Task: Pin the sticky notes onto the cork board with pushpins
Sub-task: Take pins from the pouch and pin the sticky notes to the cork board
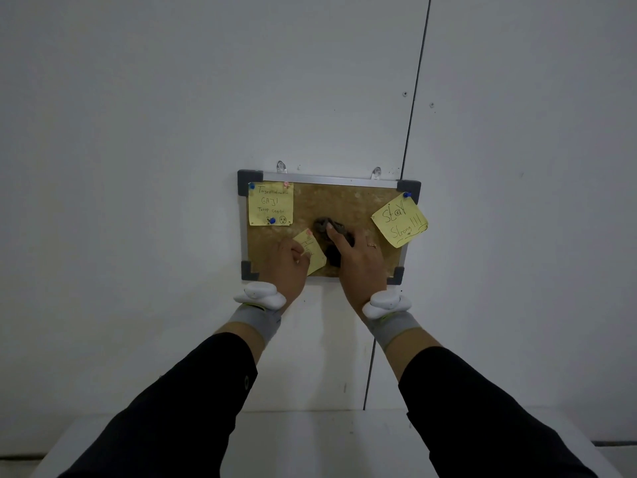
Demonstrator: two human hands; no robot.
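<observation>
Left hand (pixel 287 258) curled, pinching the lower edge of a small tilted yellow sticky note (pixel 312 251) against the cork board (pixel 344 201). Right hand (pixel 358 253) flat on the board, forefinger stretched toward 11 o'clock over a dark blotch; grip on any pushpin not discernible. Three yellow notes counted: the held one at 7 o'clock, a square handwritten one (pixel 271 203) at 10 o'clock, a tilted "Stay Strong" note (pixel 400 220) at 3 o'clock. Three blue pushpins, two pink ones.

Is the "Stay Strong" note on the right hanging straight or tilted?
Tilted. The "Stay Strong" note hangs cornerwise from one blue pushpin at its top corner, overlapping the cork board frame's right edge.
</observation>
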